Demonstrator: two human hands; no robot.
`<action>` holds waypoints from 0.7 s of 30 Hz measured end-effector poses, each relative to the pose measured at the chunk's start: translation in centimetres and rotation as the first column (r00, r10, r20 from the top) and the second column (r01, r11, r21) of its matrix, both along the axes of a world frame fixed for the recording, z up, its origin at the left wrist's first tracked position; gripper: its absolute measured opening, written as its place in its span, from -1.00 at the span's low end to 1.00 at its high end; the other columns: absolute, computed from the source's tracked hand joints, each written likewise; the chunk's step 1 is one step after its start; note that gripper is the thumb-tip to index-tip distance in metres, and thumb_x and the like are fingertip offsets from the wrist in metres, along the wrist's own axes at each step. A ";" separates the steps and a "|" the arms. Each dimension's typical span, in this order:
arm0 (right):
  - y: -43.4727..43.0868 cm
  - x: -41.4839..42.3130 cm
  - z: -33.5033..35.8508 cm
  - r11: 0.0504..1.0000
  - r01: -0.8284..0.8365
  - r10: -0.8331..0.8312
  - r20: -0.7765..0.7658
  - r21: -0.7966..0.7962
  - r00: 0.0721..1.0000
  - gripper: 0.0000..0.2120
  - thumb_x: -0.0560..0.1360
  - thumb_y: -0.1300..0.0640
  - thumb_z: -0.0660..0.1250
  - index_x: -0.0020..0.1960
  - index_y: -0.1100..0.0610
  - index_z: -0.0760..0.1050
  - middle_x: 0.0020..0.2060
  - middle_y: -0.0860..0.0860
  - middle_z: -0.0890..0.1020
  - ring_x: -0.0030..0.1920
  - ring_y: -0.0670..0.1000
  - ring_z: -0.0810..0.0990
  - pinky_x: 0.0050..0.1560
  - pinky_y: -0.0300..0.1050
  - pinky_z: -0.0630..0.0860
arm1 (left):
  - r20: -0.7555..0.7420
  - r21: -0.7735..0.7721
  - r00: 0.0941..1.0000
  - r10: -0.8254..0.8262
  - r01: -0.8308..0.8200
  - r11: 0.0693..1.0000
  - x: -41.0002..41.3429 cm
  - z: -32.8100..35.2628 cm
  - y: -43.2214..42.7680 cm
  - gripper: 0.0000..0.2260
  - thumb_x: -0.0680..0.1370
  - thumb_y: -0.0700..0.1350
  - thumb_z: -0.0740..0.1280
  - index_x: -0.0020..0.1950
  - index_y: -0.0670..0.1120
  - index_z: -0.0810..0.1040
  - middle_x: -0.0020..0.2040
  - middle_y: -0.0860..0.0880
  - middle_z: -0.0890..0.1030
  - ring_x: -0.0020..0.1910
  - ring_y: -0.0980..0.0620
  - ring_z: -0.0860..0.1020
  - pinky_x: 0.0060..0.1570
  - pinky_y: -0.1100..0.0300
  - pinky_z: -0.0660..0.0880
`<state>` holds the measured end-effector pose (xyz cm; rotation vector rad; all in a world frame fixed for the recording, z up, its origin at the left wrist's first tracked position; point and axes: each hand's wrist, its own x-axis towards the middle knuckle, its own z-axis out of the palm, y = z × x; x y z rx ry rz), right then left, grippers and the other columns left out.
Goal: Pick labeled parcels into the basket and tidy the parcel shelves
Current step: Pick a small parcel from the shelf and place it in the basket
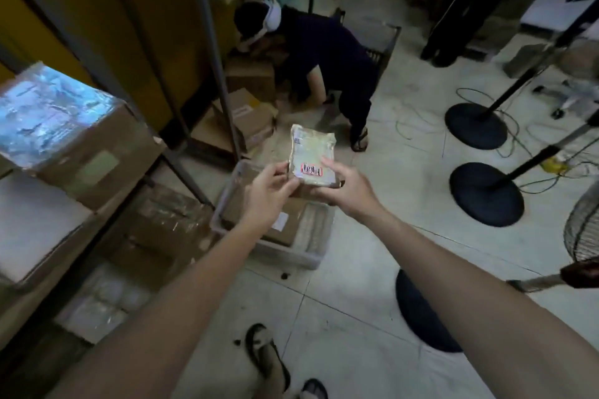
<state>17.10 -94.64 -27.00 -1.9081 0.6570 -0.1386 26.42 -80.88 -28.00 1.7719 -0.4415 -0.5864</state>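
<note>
Parcel (311, 155), flat with a red-edged label, held above the basket (223, 201) by both hands: left (269, 189) and right (346, 186) fingers pinch its lower edge; label text seems blurred

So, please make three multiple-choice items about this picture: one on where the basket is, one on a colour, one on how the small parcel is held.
1. Where is the basket?
A. on the floor beside the shelf rack
B. on the top shelf
C. on a chair

2. What colour frames the label on the small parcel?
A. green
B. red
C. blue

3. How is the small parcel held?
A. it lies in the basket
B. in one hand only
C. in both hands, above the basket

Answers:
1 A, its pale rim stands on the tiles next to the rack.
2 B, a red border surrounds the dark print.
3 C, the left hand grips its left edge and the right hand its lower right edge, with boxes in the basket below.
</note>
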 end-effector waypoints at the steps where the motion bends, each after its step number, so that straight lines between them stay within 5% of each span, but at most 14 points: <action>1: -0.5 0.4 -1.5 1.000 0.015 -0.015 -0.026 0.009 1.000 -0.31 0.32 0.17 0.52 0.40 0.12 0.36 0.17 -0.02 0.56 0.04 -0.13 0.53 0.00 -0.34 0.51 | 0.017 0.041 1.000 -0.025 0.025 0.999 0.5 -1.5 -0.4 -0.65 0.47 -0.22 0.37 0.25 -0.13 0.47 0.08 -0.09 0.61 0.02 0.10 0.60 0.06 0.24 0.53; 4: -2.3 2.4 -5.5 0.995 0.089 -0.086 -0.078 0.037 0.993 -0.33 0.34 0.18 0.51 0.40 0.07 0.37 0.16 0.00 0.59 -0.05 -0.15 0.54 -0.10 -0.40 0.50 | 0.037 0.127 0.986 -0.162 0.156 0.980 2.5 -5.0 -1.9 -0.50 0.46 -0.19 0.39 0.38 -0.05 0.36 0.06 0.09 0.57 -0.12 0.41 0.54 -0.06 0.54 0.42; 9: -4.5 4.4 -14.1 0.984 0.177 -0.172 -0.102 0.035 0.980 -0.31 0.35 0.17 0.49 0.41 -0.04 0.32 0.25 -0.08 0.50 0.08 -0.14 0.52 0.00 -0.50 0.38 | 0.110 0.273 0.956 -0.272 0.234 0.933 7.2 -12.3 -4.2 -0.51 0.46 -0.08 0.38 0.37 0.05 0.35 0.21 0.04 0.54 0.16 0.18 0.50 0.15 0.25 0.41; 14: -6.9 4.3 -26.5 0.970 0.235 -0.215 -0.234 0.059 0.948 -0.31 0.37 0.18 0.48 0.43 -0.02 0.30 0.46 0.04 0.30 0.39 -0.01 0.35 0.41 -0.06 0.29 | 0.220 0.431 0.886 -0.408 0.287 0.856 10.8 -24.2 -5.6 -0.58 0.47 -0.05 0.37 0.33 0.03 0.42 0.27 0.05 0.50 0.18 0.25 0.39 0.13 0.34 0.30; 21: -9.5 6.4 -44.6 0.989 0.147 -0.135 -0.346 0.010 0.928 -0.34 0.43 0.14 0.42 0.47 0.04 0.24 0.49 0.09 0.21 0.49 0.05 0.17 0.46 -0.02 0.20 | 0.253 0.622 0.746 -0.616 0.362 0.694 12.2 -44.1 -7.8 -0.48 0.40 0.00 0.44 0.33 -0.04 0.43 0.35 -0.09 0.45 0.36 -0.08 0.34 0.34 -0.03 0.27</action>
